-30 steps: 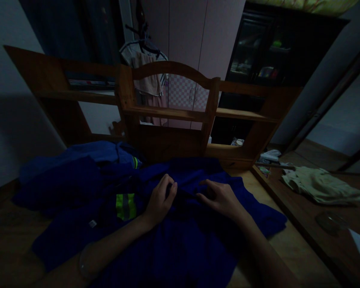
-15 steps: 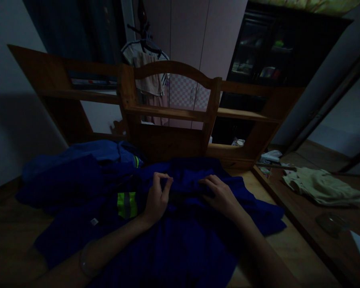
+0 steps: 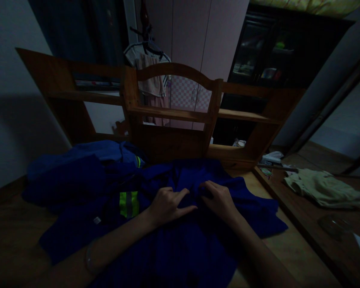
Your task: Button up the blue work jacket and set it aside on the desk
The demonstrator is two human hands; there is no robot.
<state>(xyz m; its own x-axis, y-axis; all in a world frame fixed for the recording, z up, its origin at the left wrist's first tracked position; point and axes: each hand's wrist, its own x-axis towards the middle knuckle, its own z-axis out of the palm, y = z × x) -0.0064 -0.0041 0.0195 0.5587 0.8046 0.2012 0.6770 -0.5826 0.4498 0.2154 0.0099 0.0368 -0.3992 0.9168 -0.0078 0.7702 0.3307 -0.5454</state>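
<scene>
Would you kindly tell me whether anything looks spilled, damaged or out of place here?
Nothing stands out in this dim light: no spill or damage shows. The blue garment under the left hand and right hand is rumpled, which seems ordinary.

Garment (image 3: 180, 244) before the headboard (image 3: 171, 144), cloth (image 3: 324, 188) to its right, cabinet (image 3: 291, 68) behind the headboard

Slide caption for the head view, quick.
Left hand and right hand close together at blue cloth, a neon patch to their left.
</scene>
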